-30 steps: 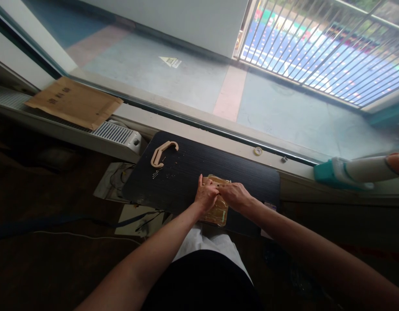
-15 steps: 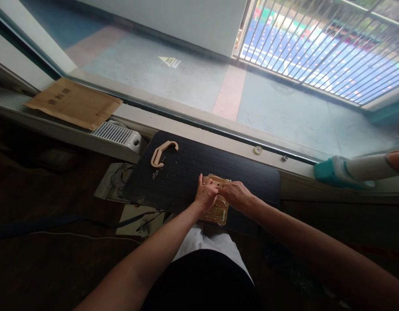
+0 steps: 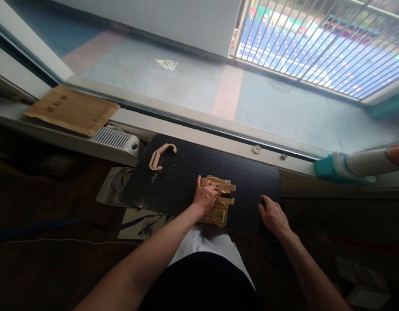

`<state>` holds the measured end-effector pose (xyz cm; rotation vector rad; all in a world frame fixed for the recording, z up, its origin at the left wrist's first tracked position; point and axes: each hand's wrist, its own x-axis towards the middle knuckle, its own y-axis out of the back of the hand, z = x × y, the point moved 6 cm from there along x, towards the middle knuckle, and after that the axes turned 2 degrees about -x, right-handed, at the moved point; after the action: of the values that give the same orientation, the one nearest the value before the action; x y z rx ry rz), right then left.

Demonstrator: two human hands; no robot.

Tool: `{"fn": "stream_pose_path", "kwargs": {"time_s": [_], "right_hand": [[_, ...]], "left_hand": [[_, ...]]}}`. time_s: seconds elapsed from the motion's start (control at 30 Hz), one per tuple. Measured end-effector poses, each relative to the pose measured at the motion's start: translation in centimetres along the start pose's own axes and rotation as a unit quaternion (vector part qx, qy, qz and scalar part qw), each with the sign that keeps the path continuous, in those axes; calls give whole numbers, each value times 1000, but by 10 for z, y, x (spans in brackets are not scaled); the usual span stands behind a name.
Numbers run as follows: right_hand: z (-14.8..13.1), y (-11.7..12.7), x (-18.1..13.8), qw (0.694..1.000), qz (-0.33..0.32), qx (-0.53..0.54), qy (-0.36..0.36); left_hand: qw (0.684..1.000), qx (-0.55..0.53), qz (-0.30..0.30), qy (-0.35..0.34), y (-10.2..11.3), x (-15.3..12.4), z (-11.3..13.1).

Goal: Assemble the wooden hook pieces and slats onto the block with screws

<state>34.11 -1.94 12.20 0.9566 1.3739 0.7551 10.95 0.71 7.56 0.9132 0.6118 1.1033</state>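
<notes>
My left hand (image 3: 206,195) is closed around a pale wooden piece (image 3: 228,187), pressing it down on a tape-wrapped brown block (image 3: 221,214). Two flat wooden ends stick out to the right of the fingers, and a slim dark object (image 3: 226,195) lies between them, its kind unclear. The rest of the wood is hidden under the palm. Over the table's right end is my right hand (image 3: 274,216), apart from the wood, thumb and forefinger spread, with nothing visible in it. A curved wooden hook-shaped piece (image 3: 156,159) lies at the table's upper left, with several small screws or nails (image 3: 154,177) below it.
The black table (image 3: 199,157) stands against a window sill (image 3: 183,126). On the sill are a tape roll (image 3: 256,149), a small grey item (image 3: 284,156) and a teal container (image 3: 332,170). A brown envelope (image 3: 73,110) rests on the radiator (image 3: 117,139) at left.
My right hand has let go of the wooden piece and moved right to the table's end, uncovering the two wooden ends and the dark object. My left hand stays in place.
</notes>
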Motion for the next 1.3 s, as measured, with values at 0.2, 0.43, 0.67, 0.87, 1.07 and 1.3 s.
{"fn": "stream_pose_path", "kwargs": {"time_s": [0.2,0.43,0.67,0.87,1.07,1.3], "right_hand": [[86,-101,-19,992,-46,-53,-102],[95,-122,-8,986,-67,39,-146],[83,-2,11,980,56,140,-127],[-91,88,1,974,46,18,220],[-165,45,1,936,-70,-157,306],[-165,19,11,929,-67,-174,320]], "left_hand": [[1000,-9,-10,4,2,2,0],[1000,-1,-16,5,4,2,1],[1000,0,-15,-2,4,3,1],[1000,5,-12,-2,5,2,1],[1000,14,-5,0,3,1,0],[1000,2,6,-13,0,0,-2]]}}
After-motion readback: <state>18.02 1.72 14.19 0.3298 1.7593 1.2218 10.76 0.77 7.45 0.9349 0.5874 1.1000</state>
